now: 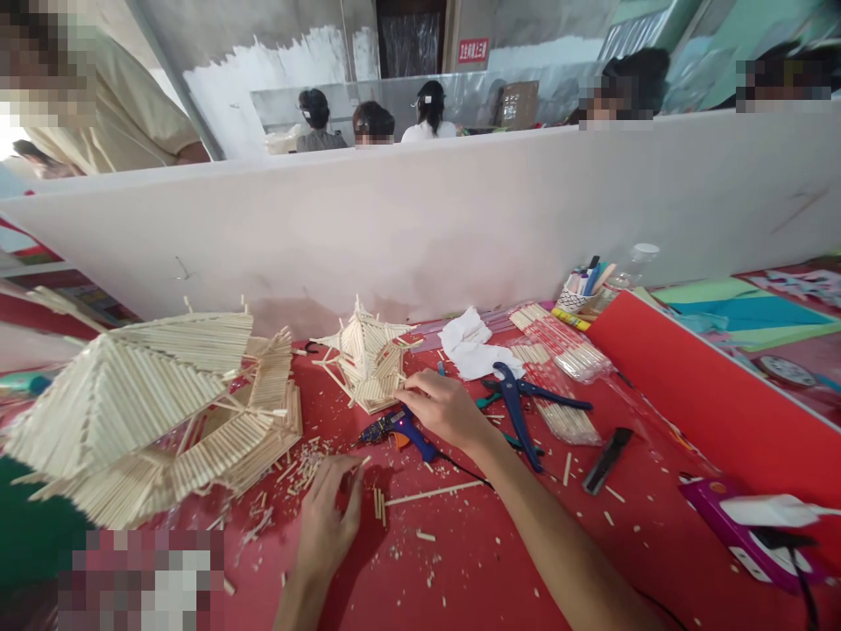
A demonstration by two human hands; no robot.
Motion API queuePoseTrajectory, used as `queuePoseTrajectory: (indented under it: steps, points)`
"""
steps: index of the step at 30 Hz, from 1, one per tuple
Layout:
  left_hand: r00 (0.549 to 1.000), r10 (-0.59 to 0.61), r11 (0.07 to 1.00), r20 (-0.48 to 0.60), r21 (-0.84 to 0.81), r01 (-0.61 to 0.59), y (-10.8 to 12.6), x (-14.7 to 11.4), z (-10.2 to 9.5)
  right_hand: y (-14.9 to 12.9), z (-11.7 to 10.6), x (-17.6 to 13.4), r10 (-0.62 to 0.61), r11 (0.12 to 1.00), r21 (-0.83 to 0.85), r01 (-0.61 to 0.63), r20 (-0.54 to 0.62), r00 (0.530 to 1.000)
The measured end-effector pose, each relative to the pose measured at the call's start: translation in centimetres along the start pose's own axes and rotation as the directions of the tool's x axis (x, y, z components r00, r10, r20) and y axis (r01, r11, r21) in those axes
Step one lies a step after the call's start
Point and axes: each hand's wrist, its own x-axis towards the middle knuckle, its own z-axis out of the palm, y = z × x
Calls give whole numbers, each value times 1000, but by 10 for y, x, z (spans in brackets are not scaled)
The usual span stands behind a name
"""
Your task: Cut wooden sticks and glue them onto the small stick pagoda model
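Note:
My right hand [445, 410] reaches to the small stick-built pavilion model [363, 350] and touches its right lower edge. Its fingertips are pinched together there; what they hold is too small to tell. Nearer to me, my left hand [330, 501] pinches a short wooden stick [365, 462] between thumb and finger, just above the table. A blue glue gun [408, 431] lies under my right hand, its nozzle pointing left. Several cut stick pieces [379, 506] and one long stick [434, 493] lie right of my left hand.
A larger pavilion model [124, 394] stands at left. Blue cutting pliers [516, 412], white tissue [474, 343], bagged sticks [561, 342], a dark-bladed tool [607, 461], a pen cup [576, 294] and a purple device [736, 535] lie to the right. A white partition [420, 219] rises behind; people are beyond.

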Motion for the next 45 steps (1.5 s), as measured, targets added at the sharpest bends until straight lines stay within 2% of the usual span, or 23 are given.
queuePoseTrajectory:
  steps: [8, 14, 17, 21, 24, 27, 30, 34, 36, 39, 41, 43, 45]
  points:
    - [1000, -11, 1000, 19, 1, 11, -3, -4, 1, -1, 4, -1, 5, 1000, 9, -5, -24, 1000]
    - [996, -76, 997, 54, 10, 75, -4, -6, 2, 1, 0, 0, -8, 1000, 19, 7, 11, 1000]
    - [997, -60, 998, 53, 3, 60, -3, -4, 1, 5, -9, 0, -9, 1000, 30, 9, 1, 1000]
    - [998, -44, 999, 43, -21, 45, -1, -2, 0, 14, -28, 2, 56, 998, 26, -55, -37, 998]
    - [997, -56, 998, 61, -38, 58, -1, -3, 0, 20, -46, 4, 121, 993, -5, -121, 12, 993]
    - [994, -72, 995, 83, -63, 78, -4, -5, 2, 27, -64, 3, 284, 958, -73, -278, 103, 953]
    - [992, -90, 991, 92, -91, 98, -7, -7, 6, 33, -80, -3, 446, 894, -152, -421, 221, 868]
    - [990, -116, 985, 78, -116, 124, -9, -7, 10, 29, -92, -18, 521, 854, -205, -479, 352, 778]
    - [991, -110, 981, 81, -149, 122, -8, -7, 10, 19, -91, -25, 521, 851, -147, -505, 372, 769]
    - [989, -123, 966, 80, -219, 138, 0, -5, 9, -2, -82, -35, 487, 849, 9, -528, 374, 790]
    - [980, -184, 942, 74, -272, 197, 11, -3, 9, -17, -72, -38, 481, 830, 102, -548, 365, 797]
    - [957, -280, 891, 70, -352, 287, 25, 2, 11, -30, -64, -37, 442, 814, 227, -535, 357, 823]
    - [944, -299, 828, 137, -454, 328, 39, 9, 15, -40, -56, -33, 386, 777, 367, -512, 364, 847]
